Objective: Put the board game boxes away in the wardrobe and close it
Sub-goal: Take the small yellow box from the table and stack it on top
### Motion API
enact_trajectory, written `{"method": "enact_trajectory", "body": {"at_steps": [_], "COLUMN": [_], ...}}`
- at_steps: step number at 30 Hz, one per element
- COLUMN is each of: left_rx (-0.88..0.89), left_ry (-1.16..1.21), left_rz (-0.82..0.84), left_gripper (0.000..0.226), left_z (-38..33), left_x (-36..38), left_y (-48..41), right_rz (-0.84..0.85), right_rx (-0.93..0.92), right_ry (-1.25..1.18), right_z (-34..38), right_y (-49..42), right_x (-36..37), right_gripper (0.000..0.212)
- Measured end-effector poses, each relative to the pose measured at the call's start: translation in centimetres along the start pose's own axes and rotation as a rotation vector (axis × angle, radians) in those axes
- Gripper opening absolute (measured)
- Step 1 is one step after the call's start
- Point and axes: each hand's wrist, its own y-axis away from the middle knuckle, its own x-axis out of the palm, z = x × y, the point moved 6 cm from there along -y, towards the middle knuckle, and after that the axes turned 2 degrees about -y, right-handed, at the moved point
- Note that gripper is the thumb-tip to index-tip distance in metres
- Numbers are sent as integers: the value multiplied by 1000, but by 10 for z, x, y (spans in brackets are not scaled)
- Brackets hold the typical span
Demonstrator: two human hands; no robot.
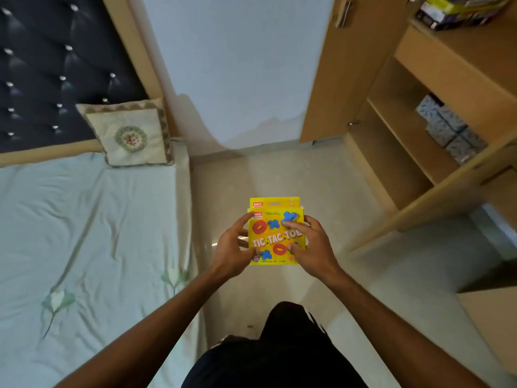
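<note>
I hold the yellow Tic Tac Toe box [275, 236] above the floor [307, 175], left hand [232, 247] and right hand [313, 247] curled round its sides, mid-carry; next, I judge, it swings right onto a shelf of the open wardrobe [436, 71].

Soft, even indoor light, fairly bright; the far wall [237, 65] looks pale and washed out. The glossy floor [321, 186] carries a broad sheen, with a small glare streak beside the left hand [230, 247]. Studs on the headboard [42, 79] glint. The shelf recesses of the wardrobe [447, 68] at right sit in shadow. The left hand, the right hand [312, 247] and the Tic Tac Toe box [275, 236] are slightly smeared. Straight lines bow toward the frame edges.
</note>
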Motion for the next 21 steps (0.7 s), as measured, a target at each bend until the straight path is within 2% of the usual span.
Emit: {"method": "enact_trajectory", "body": {"at_steps": [10, 16, 21], "left_rx": [55, 112, 196], "left_ry": [-12, -23, -22], "left_rz": [92, 171, 266], "left_gripper": [85, 82, 80], "left_z": [-56, -121, -174], "left_x": [-7, -1, 32], "left_y": [-265, -417, -536], "right_rz": [-102, -200, -338], "right_rx": [30, 62, 125], "right_ry": [0, -15, -1], "right_z": [-12, -11, -28], "right_y": [-241, -372, -459], "right_x": [-55, -117, -179], "right_gripper": [59, 59, 56]}}
